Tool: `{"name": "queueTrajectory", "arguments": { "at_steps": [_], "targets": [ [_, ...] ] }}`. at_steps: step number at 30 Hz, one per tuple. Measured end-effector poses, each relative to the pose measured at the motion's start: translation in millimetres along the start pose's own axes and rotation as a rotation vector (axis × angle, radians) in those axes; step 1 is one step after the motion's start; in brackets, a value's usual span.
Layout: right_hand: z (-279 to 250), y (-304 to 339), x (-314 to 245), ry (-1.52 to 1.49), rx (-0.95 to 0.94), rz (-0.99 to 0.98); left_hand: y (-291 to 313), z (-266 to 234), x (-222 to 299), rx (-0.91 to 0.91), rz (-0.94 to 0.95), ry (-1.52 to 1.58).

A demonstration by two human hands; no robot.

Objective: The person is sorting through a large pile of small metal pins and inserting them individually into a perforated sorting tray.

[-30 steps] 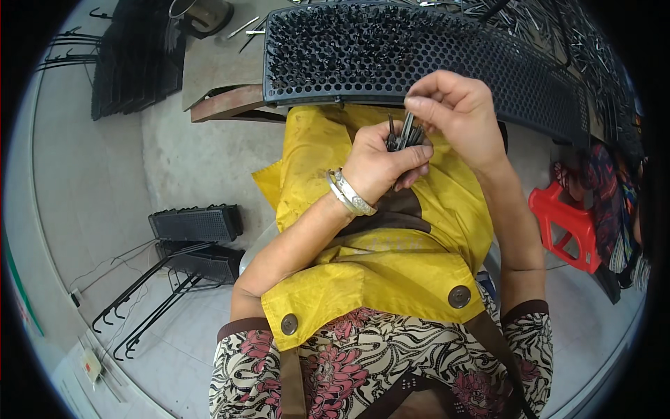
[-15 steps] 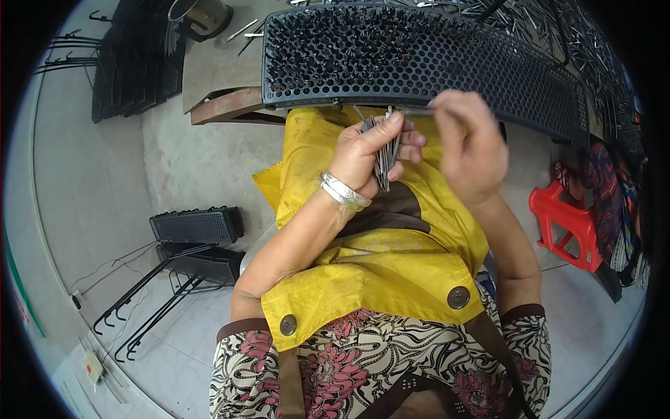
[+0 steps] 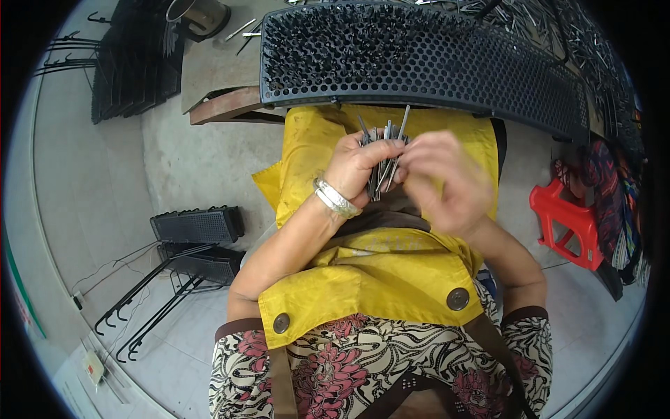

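Observation:
My left hand [image 3: 356,162], with a silver bangle [image 3: 337,198] on the wrist, is closed around a bundle of thin metal rods [image 3: 377,183]. The rods stick out above and below the fist, and one leans up higher than the others. My right hand [image 3: 450,183] is at the right side of the bundle, its fingertips by the left thumb. Motion blurs it, so whether it grips a rod is unclear. Just beyond both hands lies a long black perforated tray [image 3: 447,80], its left part densely filled with dark upright pieces and its right part showing open holes.
The tray rests on a worktable [image 3: 223,73] with loose rods [image 3: 593,56] heaped at the far right and a metal mug [image 3: 199,17] at the far left. A red stool [image 3: 565,223] stands right; black racks [image 3: 195,244] sit on the floor at left. A yellow apron [image 3: 363,286] covers my lap.
My right hand has come down and left from near the tray's edge to the bundle. The left hand has shifted slightly, and one rod now points up from the bundle's right side.

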State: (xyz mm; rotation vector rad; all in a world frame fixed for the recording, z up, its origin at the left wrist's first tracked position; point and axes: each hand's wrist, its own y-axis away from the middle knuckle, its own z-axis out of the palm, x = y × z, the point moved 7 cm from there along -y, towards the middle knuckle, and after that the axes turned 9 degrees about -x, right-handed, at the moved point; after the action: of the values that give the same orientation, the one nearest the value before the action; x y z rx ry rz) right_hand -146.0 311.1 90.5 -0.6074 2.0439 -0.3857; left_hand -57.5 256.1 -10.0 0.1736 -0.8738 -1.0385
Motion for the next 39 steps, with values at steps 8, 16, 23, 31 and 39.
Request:
{"name": "queueTrajectory", "arguments": {
  "at_steps": [8,16,23,31,39],
  "targets": [
    [2,25,85,-0.747,0.285,0.847,6,16,0,-0.253,-0.042,-0.119],
    [-16,26,95,-0.715,0.479,0.783,8,14,-2,-0.325,-0.071,-0.137],
    [-24,16,65,-0.314,0.415,0.631,6,6,-7,-0.183,-0.064,-0.112],
    [2,-9,-13,0.412,0.017,-0.119,2,4,-13,-0.099,-0.064,-0.006],
    [-55,9,85,-0.446,0.615,0.623,13,13,-6,-0.273,-0.071,-0.130]
  ]
}}
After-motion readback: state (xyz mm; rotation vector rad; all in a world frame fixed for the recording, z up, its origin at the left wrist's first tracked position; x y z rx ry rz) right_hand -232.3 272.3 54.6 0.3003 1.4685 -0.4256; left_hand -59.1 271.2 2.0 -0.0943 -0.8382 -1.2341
